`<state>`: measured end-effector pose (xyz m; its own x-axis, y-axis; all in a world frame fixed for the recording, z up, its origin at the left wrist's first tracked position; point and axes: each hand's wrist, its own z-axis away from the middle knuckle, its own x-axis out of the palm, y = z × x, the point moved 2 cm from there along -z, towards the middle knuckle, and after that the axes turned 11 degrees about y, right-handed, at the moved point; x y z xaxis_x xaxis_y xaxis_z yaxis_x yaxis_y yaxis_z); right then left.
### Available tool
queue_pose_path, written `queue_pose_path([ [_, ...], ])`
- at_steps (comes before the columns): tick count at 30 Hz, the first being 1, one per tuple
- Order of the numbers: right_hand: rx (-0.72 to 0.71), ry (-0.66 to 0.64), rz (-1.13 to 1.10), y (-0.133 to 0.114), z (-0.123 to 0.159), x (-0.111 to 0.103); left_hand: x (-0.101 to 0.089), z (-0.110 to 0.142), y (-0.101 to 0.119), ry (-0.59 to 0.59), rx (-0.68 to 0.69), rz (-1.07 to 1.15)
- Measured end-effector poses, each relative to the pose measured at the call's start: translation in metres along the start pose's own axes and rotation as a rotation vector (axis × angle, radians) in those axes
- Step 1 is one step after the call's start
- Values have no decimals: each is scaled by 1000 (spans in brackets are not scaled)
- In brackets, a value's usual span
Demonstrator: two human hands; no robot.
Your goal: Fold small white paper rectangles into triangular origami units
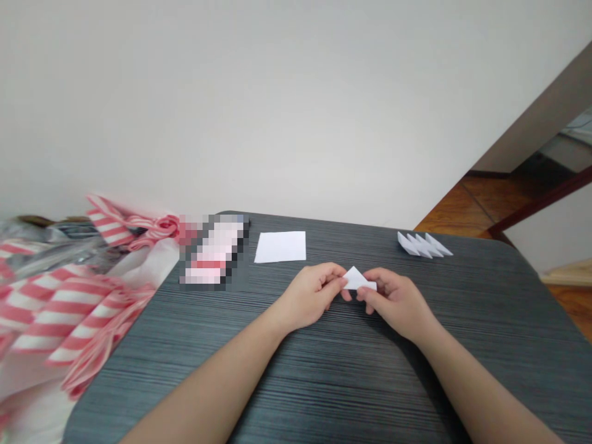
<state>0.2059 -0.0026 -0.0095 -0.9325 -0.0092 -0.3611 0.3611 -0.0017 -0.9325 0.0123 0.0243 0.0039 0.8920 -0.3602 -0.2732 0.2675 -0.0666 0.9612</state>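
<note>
The left hand and the right hand met above the middle of a dark grey table, both half closed and curled inward. Between them, they pinched a small white paper triangle, its point up and its long edge lying roughly level. The left fingers gripped it from one side and the right fingers from the other, leaving its peak showing. Whether the paper touched the table could not be told.

The table had fine, streaky dark and pale lines and rounded corners. Beyond the hands lay a flat white sheet, well apart from them. To the far right lay a neat row of folded white pieces, overlapping like the triangle's kin. Near the far left corner sat a pixelated pink-and-white object, too obscured to name. Past the left edge of the table spilled a heap of red-and-white striped wrapping, with a blurred grey mass behind it.

A plain pale wall rose behind the table. To the right, a reddish wood floor showed beyond the corner, crossed by a dark red strip.
</note>
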Motion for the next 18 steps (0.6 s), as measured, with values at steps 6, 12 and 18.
queue_pose_path([
  [6,59,-39,48,-8,0,-2,1,0,0,17,11,-24],
  [12,70,-39,0,-11,1,0,-1,0,3,37,27,-21],
  [18,155,-103,-57,-12,2,3,-1,1,5,18,32,-29],
])
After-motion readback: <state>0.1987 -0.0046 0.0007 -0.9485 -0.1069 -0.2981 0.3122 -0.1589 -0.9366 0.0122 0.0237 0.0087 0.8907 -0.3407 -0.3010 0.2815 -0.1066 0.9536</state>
